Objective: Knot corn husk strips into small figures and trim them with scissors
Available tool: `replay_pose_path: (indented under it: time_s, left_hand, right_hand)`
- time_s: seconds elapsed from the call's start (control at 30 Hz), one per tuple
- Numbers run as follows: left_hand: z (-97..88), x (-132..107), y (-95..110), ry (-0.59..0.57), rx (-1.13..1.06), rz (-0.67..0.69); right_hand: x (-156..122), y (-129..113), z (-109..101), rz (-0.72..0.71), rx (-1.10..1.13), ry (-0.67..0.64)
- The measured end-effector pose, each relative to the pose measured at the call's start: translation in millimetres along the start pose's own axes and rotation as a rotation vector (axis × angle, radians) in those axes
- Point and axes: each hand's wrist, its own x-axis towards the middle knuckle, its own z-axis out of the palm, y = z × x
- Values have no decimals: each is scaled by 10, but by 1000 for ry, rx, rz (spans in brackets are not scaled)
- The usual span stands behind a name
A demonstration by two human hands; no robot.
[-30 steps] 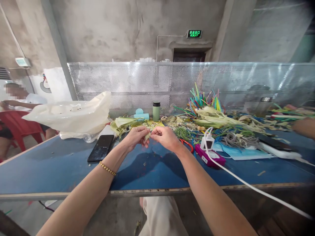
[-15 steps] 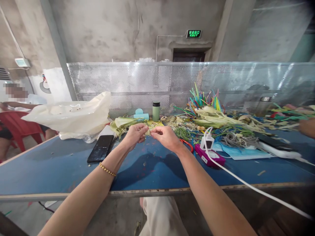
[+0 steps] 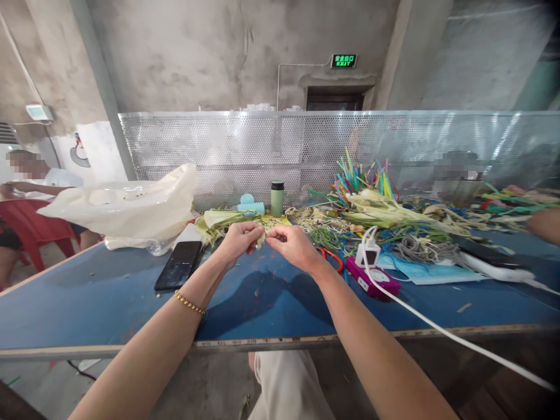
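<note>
Close together over the blue table (image 3: 131, 303), my left hand (image 3: 242, 238) and my right hand (image 3: 289, 242) face each other, both with fingers pinched. Between the fingertips is a small pale-green piece of corn husk (image 3: 261, 240), mostly covered by the left thumb and fingers. The right fingertips pinch at its right side; their exact grip is too small to make out. Just behind the hands lie a bundle of corn husks (image 3: 223, 218) and a yellow sheet (image 3: 282, 221). Scissors with red-orange handles (image 3: 336, 258) rest beside my right wrist.
A phone (image 3: 178, 265) and a plastic bag (image 3: 126, 201) are left. A green bottle (image 3: 277, 201) stands behind. To the right are a purple box (image 3: 371, 279), white cable (image 3: 437, 326), twine (image 3: 420, 248) and colourful stems (image 3: 361, 178). Another person's hand (image 3: 545, 224) is far right.
My hands stay in nearly the same place, with small finger movements. The husk piece now hangs slightly lower between the fingertips. The seated person at left has raised their head a little.
</note>
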Motion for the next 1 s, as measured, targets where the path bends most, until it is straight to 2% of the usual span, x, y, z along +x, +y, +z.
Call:
replay_pose_path:
  time_s: [0.23,0.3,0.43,0.63,0.77,1.0]
  left_hand:
    - [-23,-12,16,-80,-155,-160]
    - [-10,-10,1,-113,-215,-170]
    - [10,2,-22,-69,-270,-91]
    - [21,9,-39,-74,-194,-34]
    - [40,1,-48,-79,-89,10]
    - [46,-26,0,-113,-74,30]
  right_hand:
    - [40,55,-9,8,53,221]
    - [43,60,-5,-4,74,220]
    - [40,46,11,12,63,170]
    - [43,40,38,141,267,146]
    - [41,66,64,137,382,87]
    - [29,45,49,133,469,126]
